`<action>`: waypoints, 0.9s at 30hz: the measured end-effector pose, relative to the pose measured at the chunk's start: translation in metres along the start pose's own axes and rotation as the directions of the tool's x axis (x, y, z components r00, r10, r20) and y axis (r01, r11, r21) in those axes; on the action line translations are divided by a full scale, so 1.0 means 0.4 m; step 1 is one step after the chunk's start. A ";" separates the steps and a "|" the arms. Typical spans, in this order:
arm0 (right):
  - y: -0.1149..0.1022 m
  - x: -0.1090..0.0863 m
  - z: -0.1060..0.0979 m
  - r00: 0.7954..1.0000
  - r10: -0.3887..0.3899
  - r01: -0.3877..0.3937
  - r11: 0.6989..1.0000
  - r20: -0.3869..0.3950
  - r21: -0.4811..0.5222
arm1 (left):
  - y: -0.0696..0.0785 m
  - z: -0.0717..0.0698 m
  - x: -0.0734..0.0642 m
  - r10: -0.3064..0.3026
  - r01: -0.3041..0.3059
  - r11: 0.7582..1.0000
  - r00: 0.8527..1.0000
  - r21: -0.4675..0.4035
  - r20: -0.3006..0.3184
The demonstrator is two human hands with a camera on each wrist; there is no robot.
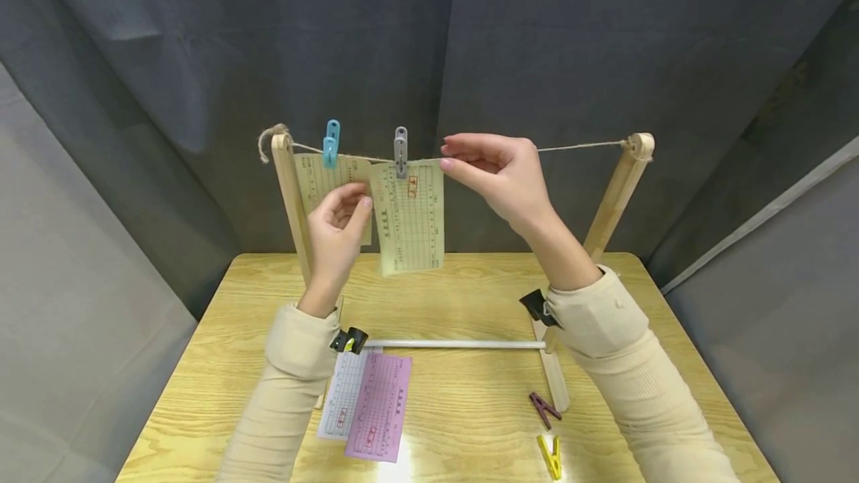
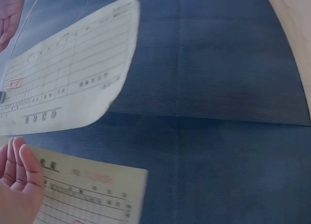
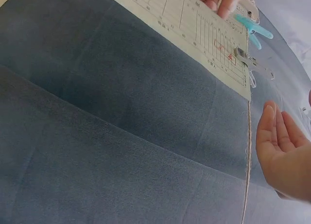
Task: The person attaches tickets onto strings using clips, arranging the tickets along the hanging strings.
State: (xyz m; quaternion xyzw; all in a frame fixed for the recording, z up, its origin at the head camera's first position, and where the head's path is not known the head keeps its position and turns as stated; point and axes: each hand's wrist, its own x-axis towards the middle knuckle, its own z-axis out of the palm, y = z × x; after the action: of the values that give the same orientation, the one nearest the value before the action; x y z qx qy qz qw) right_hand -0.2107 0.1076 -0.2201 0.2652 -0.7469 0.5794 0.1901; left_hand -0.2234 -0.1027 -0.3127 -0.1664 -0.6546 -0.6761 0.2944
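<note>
A pale yellow printed slip (image 1: 411,233) hangs from the string (image 1: 577,147), with a grey clothespin (image 1: 400,151) clipped over its top edge. To its left a second yellow slip (image 1: 318,179) hangs under a blue clothespin (image 1: 331,146). My left hand (image 1: 338,233) is at the left edge of the front slip, overlapping the other one, its fingers loosely bent and holding nothing. Just past the front slip's top right corner is my right hand (image 1: 503,174). In the right wrist view its fingertips (image 3: 268,114) stand apart from the string with nothing between them.
Wooden posts (image 1: 617,200) carry the string at both ends, joined low down by a white rod (image 1: 463,344). On the table (image 1: 463,423) lie a pink slip (image 1: 379,408) partly over a white slip (image 1: 342,386), a purple clothespin (image 1: 544,410) and a yellow clothespin (image 1: 550,458).
</note>
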 end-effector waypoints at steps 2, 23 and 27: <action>0.005 -0.010 -0.004 1.000 -0.005 0.005 1.000 -0.002 0.014 | -0.007 -0.006 -0.011 -0.005 0.005 1.000 1.000 0.012 0.003; 0.065 -0.127 -0.060 0.994 0.099 -0.099 0.995 0.041 0.007 | -0.034 -0.062 -0.082 -0.074 0.066 0.996 0.987 0.060 0.143; 0.085 -0.152 -0.069 0.991 0.126 -0.126 0.992 0.056 -0.002 | -0.037 -0.083 -0.100 -0.107 0.082 0.989 0.974 0.126 0.201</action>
State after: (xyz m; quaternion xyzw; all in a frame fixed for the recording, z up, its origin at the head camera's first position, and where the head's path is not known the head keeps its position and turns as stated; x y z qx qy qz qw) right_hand -0.1845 0.1513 -0.2750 0.2338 -0.7667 0.5832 0.1321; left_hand -0.1965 -0.1284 -0.3516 -0.1871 -0.7274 -0.6288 0.2012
